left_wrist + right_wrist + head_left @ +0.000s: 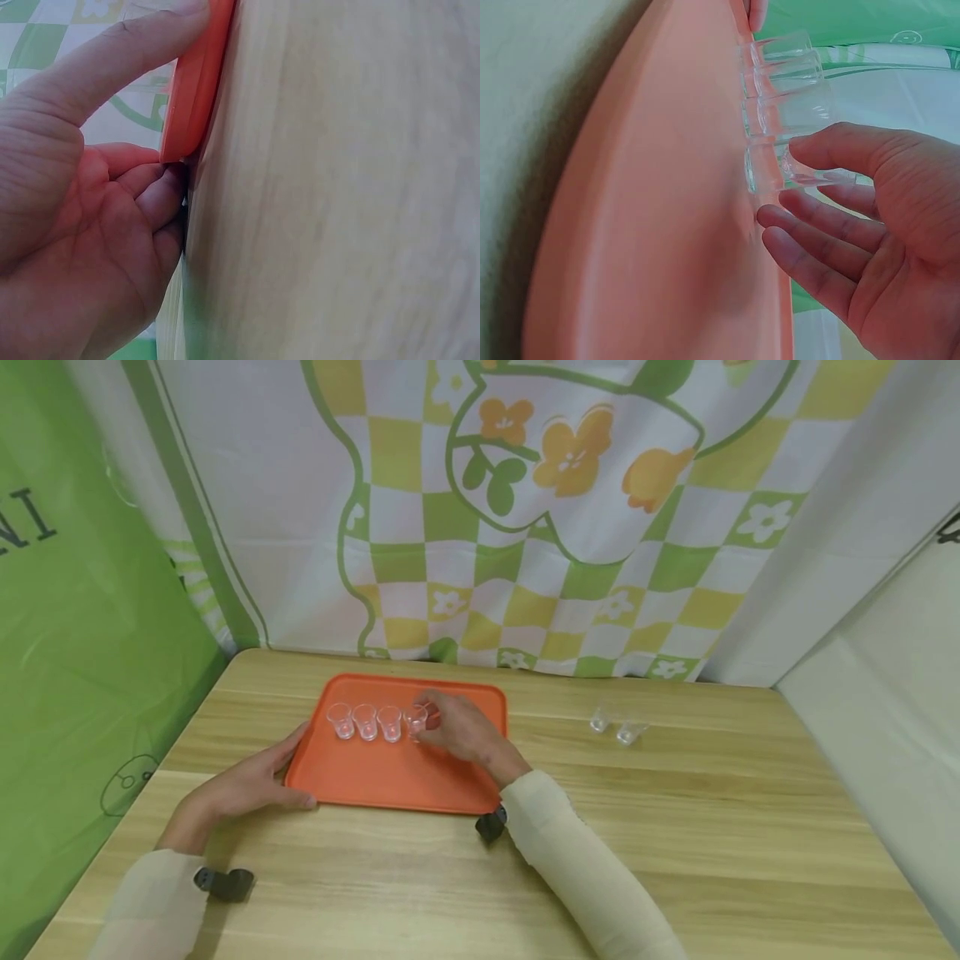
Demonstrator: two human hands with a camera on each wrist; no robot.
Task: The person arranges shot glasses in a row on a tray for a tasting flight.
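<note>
An orange tray (382, 779) lies on the wooden table. Three clear shot glasses (365, 723) stand in a row across its far left part. At the right end of that row, my right hand (467, 728) pinches a fourth shot glass (802, 169) between thumb and fingers; its base appears to meet the tray. My left hand (251, 783) grips the tray's near left corner. In the left wrist view its thumb presses on the orange rim (191, 97), while the fingers curl against the edge and are partly hidden.
Two more clear shot glasses (615, 727) stand on the table to the right of the tray. A patterned cloth (525, 568) hangs behind the table's far edge. Green fabric (90, 652) hangs at the left, and a pale one (885, 677) at the right.
</note>
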